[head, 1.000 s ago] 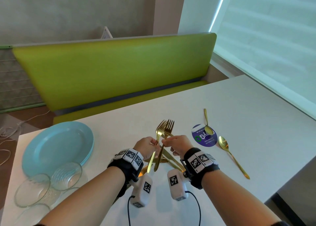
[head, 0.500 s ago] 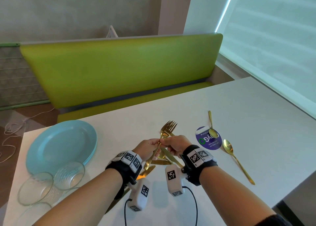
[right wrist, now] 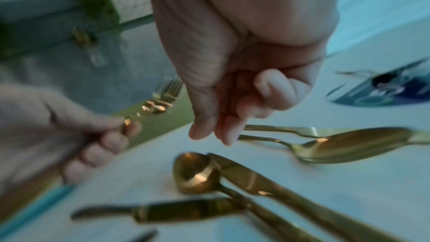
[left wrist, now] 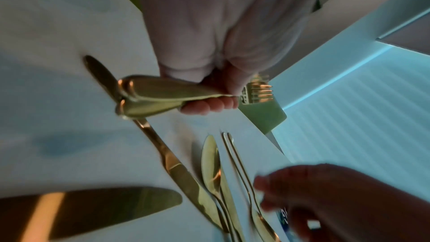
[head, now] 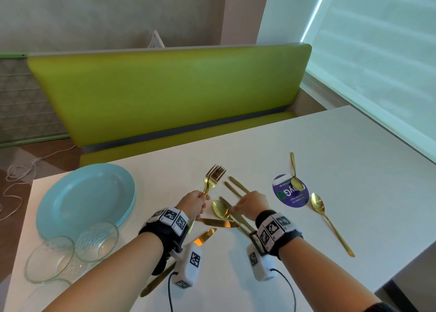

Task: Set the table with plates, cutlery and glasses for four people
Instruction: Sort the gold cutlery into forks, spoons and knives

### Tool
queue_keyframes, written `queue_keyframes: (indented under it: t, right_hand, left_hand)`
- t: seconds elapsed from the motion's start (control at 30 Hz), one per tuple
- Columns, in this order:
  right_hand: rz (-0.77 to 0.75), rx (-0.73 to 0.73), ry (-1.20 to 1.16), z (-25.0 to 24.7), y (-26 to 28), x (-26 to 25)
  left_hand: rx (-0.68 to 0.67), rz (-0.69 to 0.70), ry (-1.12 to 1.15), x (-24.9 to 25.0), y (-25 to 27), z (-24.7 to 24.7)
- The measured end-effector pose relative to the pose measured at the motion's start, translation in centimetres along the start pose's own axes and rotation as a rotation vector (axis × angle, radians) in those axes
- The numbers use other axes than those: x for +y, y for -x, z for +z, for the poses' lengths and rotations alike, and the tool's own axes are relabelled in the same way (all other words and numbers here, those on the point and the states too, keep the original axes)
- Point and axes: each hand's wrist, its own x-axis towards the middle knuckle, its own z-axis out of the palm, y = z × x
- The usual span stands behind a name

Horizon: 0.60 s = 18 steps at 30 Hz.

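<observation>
My left hand grips the handles of two gold forks, tines up and away from me; the left wrist view shows the stacked handles sticking out of the fist. My right hand hovers just right of it, over loose gold cutlery, fingers curled and holding nothing. Under it lie a spoon, a knife and two thin handles. A stack of light blue plates sits at the left, with clear glasses in front of it.
Two more gold spoons lie to the right, one on the white table, one on a round purple sticker. Another knife lies by my left wrist. A green bench runs behind the table.
My right hand has let go of the forks and moved right, over the cutlery pile. The left hand now holds both forks alone, shifted slightly left.
</observation>
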Motion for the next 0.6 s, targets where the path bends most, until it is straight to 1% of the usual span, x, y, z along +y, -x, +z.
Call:
queue_keyframes:
  t: [0.07,0.13,0.23,0.37,0.53,0.6]
  right_hand:
    - [0.033,-0.015,0.134,1.0,0.1,1.7]
    - [0.066,-0.021,0.189,2.1,0.3,2.8]
    - [0.063,0.011,0.208,3.1,0.6,3.6]
    - [0.068,0.015,0.213,3.7,0.7,3.9]
    - [0.050,0.010,0.199,3.7,0.7,4.3]
    - [0.045,-0.018,0.196,3.6,0.9,4.4]
  left_hand:
    - [0.025,-0.032,0.049,-0.3,-0.1,-0.3]
    - [0.046,-0.054,0.104,-0.3,-0.1,-0.4]
    - [0.057,-0.065,0.146,-0.2,-0.2,-0.1]
    - [0.051,-0.064,0.140,0.0,0.0,0.5]
    - [0.066,-0.059,0.076,0.1,0.1,0.7]
    - [0.073,-0.049,0.057,0.1,0.1,0.8]
